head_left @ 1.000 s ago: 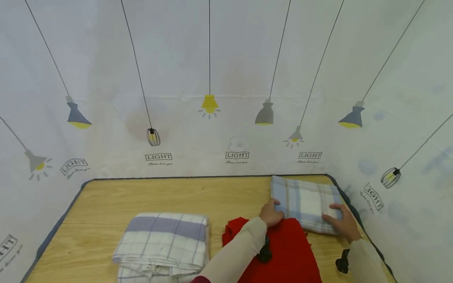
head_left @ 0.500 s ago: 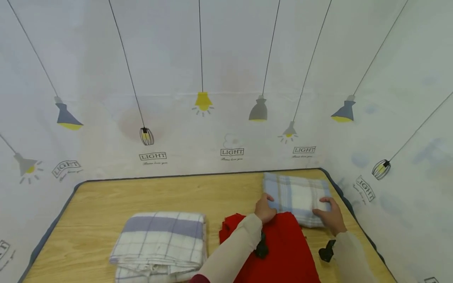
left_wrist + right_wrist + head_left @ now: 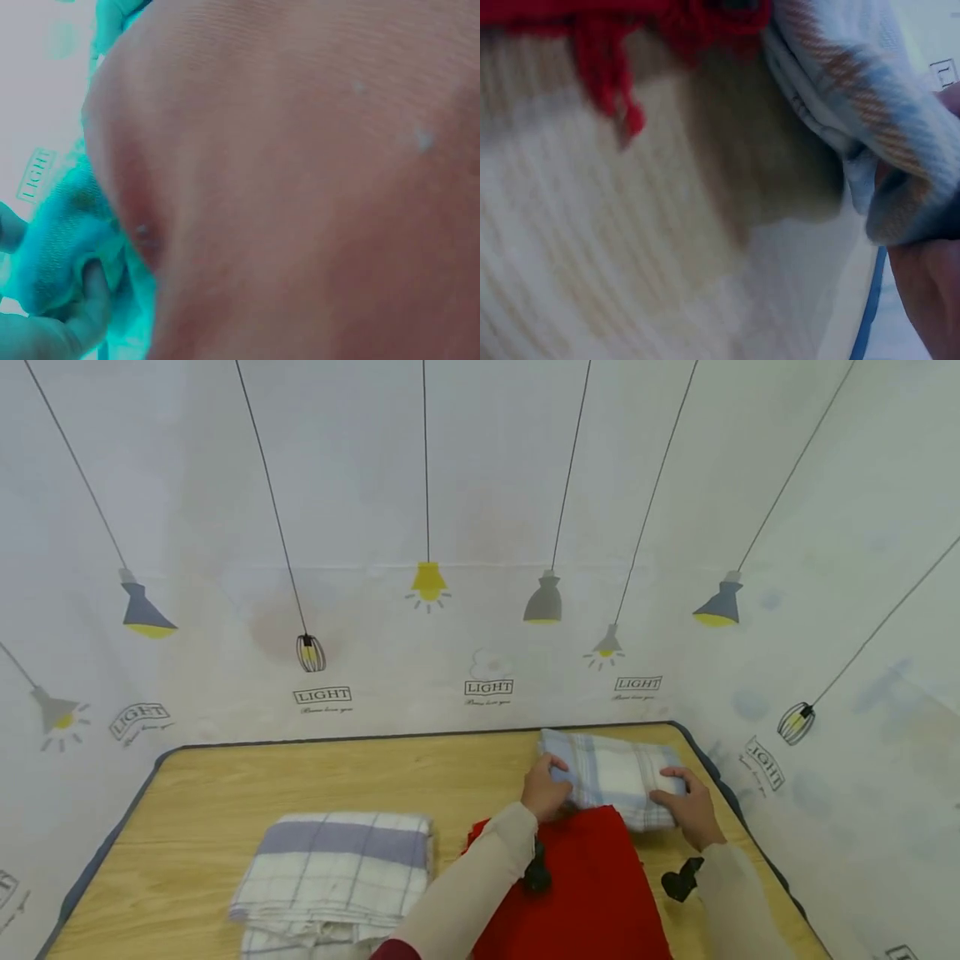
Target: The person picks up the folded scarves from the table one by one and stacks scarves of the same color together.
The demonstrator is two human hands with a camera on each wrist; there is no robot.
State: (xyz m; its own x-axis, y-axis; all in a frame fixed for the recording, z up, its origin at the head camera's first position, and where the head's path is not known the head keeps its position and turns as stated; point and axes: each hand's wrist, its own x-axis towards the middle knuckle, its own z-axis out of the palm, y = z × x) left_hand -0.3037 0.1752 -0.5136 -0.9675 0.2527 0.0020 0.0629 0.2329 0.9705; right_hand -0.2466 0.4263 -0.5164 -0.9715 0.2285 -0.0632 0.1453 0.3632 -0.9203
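In the head view, a folded blue-and-white plaid cloth [image 3: 615,768] is at the back right of the table. My left hand [image 3: 546,789] grips its left end, and my right hand [image 3: 693,810] pinches its right end between thumb and fingers. The right wrist view shows the cloth's folded edge [image 3: 907,142] raised off the table, a shadow beneath it. The back of my left hand [image 3: 300,180] fills most of the left wrist view and hides its own fingers. A folded red fringed scarf [image 3: 585,885] lies just in front, partly under my left forearm.
Left of the red scarf lies a folded white checked cloth [image 3: 341,868] with a purple stripe. The wooden table [image 3: 360,777] has a dark edging, and a white curtain [image 3: 360,527] printed with lamps surrounds it at the back and sides.
Both hands have brought the plaid cloth slightly left, and it looks bunched and raised a little. The head view has also shifted. The red scarf and checked cloth seem to stay put.
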